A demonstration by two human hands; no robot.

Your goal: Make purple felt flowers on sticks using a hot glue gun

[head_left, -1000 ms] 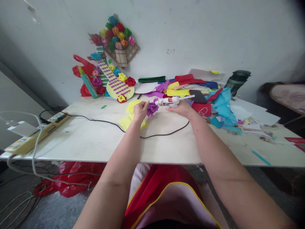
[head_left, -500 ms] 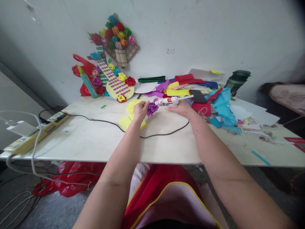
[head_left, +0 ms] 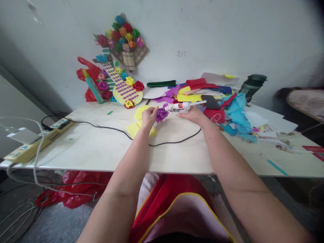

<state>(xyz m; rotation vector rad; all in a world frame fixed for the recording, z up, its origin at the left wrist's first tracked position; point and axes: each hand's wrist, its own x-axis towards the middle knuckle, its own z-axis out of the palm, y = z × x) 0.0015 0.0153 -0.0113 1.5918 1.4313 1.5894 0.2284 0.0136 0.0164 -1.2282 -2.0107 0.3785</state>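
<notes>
My right hand is closed around a white hot glue gun, with a glue stick jutting out of its back end. The nozzle points left at a purple paper flower. Pinched in my left hand is the flower, its ruffled petals showing just right of my fingers. Whether the nozzle touches the flower I cannot tell. Yellow crepe paper lies on the table beneath and beside my left hand.
A black cord crosses the table from a power strip. Behind stand a paper guitar with flowers and a green glue bottle. Coloured paper, blue crepe scraps and a dark bottle lie rightward.
Almost nothing differs. Both hands, the glue gun and the purple flower stay in nearly the same place.
</notes>
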